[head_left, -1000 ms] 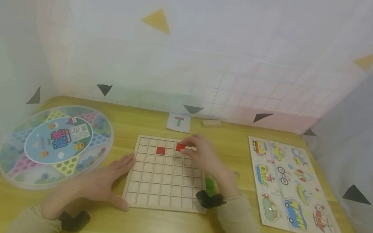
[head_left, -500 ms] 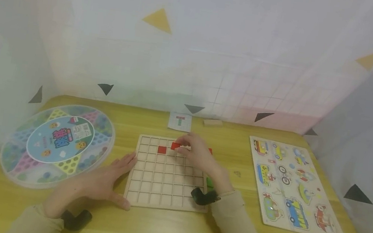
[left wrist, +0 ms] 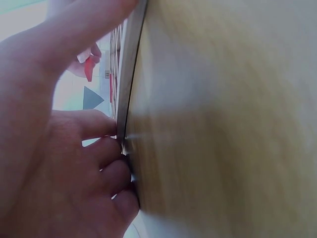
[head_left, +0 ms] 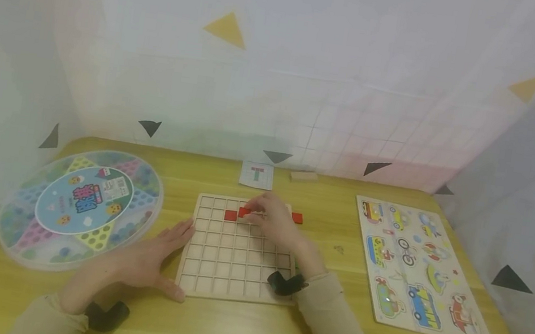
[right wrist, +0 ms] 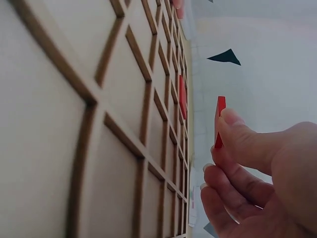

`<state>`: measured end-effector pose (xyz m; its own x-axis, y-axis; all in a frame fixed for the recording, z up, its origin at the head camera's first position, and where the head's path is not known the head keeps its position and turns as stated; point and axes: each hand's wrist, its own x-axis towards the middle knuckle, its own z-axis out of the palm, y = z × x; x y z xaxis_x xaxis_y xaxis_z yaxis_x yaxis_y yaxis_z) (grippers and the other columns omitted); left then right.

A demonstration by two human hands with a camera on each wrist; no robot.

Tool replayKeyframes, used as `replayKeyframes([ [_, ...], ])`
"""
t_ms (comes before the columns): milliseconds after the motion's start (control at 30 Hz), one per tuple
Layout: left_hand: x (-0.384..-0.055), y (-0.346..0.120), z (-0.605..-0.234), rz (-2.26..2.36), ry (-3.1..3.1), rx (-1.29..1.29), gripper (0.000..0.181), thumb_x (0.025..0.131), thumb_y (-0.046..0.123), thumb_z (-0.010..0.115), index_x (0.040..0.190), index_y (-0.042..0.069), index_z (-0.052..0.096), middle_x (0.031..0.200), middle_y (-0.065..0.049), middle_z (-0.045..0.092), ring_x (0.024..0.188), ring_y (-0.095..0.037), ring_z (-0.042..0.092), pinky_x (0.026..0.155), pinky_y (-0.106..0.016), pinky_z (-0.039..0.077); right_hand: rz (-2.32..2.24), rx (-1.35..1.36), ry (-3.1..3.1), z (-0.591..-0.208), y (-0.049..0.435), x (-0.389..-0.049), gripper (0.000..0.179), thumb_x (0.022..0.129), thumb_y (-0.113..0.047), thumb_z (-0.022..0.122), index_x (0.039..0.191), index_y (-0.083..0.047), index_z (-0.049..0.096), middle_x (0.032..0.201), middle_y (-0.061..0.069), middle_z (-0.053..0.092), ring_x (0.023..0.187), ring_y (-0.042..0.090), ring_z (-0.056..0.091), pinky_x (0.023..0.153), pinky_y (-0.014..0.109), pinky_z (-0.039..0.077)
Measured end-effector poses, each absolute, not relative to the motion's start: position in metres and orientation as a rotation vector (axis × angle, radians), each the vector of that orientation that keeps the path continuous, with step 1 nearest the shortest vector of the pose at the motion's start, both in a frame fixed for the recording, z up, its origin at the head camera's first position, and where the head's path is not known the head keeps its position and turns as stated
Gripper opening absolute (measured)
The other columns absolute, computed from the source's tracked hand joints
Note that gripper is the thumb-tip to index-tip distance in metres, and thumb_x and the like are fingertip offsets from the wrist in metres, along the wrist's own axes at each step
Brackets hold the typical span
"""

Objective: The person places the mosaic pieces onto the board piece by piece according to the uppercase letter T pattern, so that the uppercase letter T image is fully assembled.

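A wooden grid board (head_left: 226, 255) lies on the table, with one red square tile (head_left: 230, 215) set in a cell of its second row. My right hand (head_left: 272, 220) pinches another red square tile (right wrist: 219, 121) between thumb and fingers, held just above the board and right of the set tile. In the right wrist view a gap shows between the held tile and the grid. My left hand (head_left: 146, 261) rests at the board's left edge, fingers and thumb spread along it; in the left wrist view its fingertips (left wrist: 126, 203) touch that edge.
Another red tile (head_left: 297, 218) lies off the board's upper right corner. A paper card with a T pattern (head_left: 247, 178) and a small wooden block (head_left: 303, 177) are behind the board. A round game box (head_left: 148, 213) stands left, a vehicle puzzle board (head_left: 413, 276) right.
My right hand has moved left with the red tile, nearer the set one. Its arm now uncovers the red tile off the board and hides most of the green ones. The left hand stays put.
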<state>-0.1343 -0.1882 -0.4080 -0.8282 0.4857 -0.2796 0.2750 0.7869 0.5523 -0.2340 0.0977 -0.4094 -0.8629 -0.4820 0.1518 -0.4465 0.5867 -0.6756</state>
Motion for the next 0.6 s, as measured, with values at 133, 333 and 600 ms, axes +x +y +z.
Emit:
replayKeyframes([
  [133, -0.134, -0.188, -0.408, 0.695, 2.572, 0.576, 0.132, 0.065, 0.068, 0.08, 0.161, 0.011, 0.01, 0.169, -0.011, -0.004, 0.15, -0.049, 0.008, 0.12, -0.063, 0.015, -1.125, -0.781, 2.755, -0.413, 0.096, -0.235, 0.024, 0.091, -0.015, 0.073, 0.113, -0.006, 0.072, 0.107, 0.006, 0.061, 0.107, 0.023, 0.06, 0.095, 0.039, 0.052],
  [333, -0.135, -0.189, -0.409, 0.693, 2.572, 0.571, 0.132, 0.065, 0.068, 0.08, 0.161, 0.012, 0.01, 0.168, -0.011, -0.004, 0.15, -0.049, 0.008, 0.12, -0.063, 0.015, -1.111, -0.773, 2.754, -0.417, 0.096, -0.237, 0.023, 0.093, -0.018, 0.072, 0.113, -0.007, 0.072, 0.107, 0.005, 0.061, 0.107, 0.022, 0.058, 0.095, 0.039, 0.051],
  [600, -0.134, -0.189, -0.409, 0.692, 2.572, 0.574, 0.132, 0.065, 0.069, 0.08, 0.161, 0.011, 0.011, 0.169, -0.011, -0.004, 0.15, -0.048, 0.008, 0.12, -0.063, 0.015, -1.113, -0.751, 2.764, -0.422, 0.096, -0.236, 0.02, 0.093, -0.017, 0.072, 0.111, -0.008, 0.072, 0.104, 0.004, 0.059, 0.103, 0.021, 0.056, 0.093, 0.038, 0.05],
])
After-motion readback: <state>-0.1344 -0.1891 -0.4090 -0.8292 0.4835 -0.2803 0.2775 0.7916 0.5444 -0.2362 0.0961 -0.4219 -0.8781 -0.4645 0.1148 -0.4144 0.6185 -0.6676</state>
